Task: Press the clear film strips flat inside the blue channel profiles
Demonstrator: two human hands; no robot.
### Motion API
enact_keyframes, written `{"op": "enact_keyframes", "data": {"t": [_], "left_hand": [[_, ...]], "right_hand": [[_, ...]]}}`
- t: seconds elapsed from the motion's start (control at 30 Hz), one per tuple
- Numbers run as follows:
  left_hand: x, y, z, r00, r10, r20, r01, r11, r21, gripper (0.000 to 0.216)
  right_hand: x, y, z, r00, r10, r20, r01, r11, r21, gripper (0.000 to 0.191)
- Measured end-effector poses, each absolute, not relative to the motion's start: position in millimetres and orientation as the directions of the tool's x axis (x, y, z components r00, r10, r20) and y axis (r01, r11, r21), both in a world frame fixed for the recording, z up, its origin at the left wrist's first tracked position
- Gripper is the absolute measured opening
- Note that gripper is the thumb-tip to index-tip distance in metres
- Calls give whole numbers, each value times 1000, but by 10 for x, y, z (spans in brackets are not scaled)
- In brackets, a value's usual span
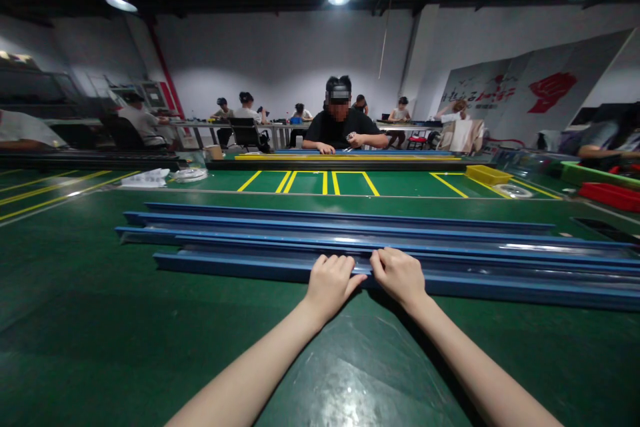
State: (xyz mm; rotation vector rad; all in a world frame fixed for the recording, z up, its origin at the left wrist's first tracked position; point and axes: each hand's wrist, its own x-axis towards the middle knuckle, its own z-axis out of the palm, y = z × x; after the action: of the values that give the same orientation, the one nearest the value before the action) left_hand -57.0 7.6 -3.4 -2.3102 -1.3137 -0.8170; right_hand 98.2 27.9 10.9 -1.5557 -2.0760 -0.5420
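Note:
Several long blue rails (350, 233) lie side by side across the green table (90, 320). My left hand (330, 283) and my right hand (399, 275) sit close together on the nearest blue rail (240, 265). The fingers of both curl over its top edge and the thumbs press its front face. Both hands grip that rail near its middle. The thumbs nearly meet between the hands.
Across the table a person in a black shirt (343, 130) works at another set of rails. A yellow tray (487, 175) and a red tray (610, 195) stand at the right. White bags (147, 178) lie at the left. More people sit at tables behind.

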Motion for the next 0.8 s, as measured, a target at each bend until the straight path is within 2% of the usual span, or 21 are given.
{"op": "enact_keyframes", "data": {"t": [0.37,0.6,0.8], "left_hand": [[-544,33,-1,524,532,665,824,-513,-238,18],[-533,42,-4,560,531,636,808,-522,-275,20],[-489,4,20,664,525,533,735,-589,-335,20]], "right_hand": [[991,311,125,-248,744,620,956,291,33,39],[1001,294,159,-282,760,586,948,314,50,40],[1112,234,156,-274,772,574,956,286,70,40]]}}
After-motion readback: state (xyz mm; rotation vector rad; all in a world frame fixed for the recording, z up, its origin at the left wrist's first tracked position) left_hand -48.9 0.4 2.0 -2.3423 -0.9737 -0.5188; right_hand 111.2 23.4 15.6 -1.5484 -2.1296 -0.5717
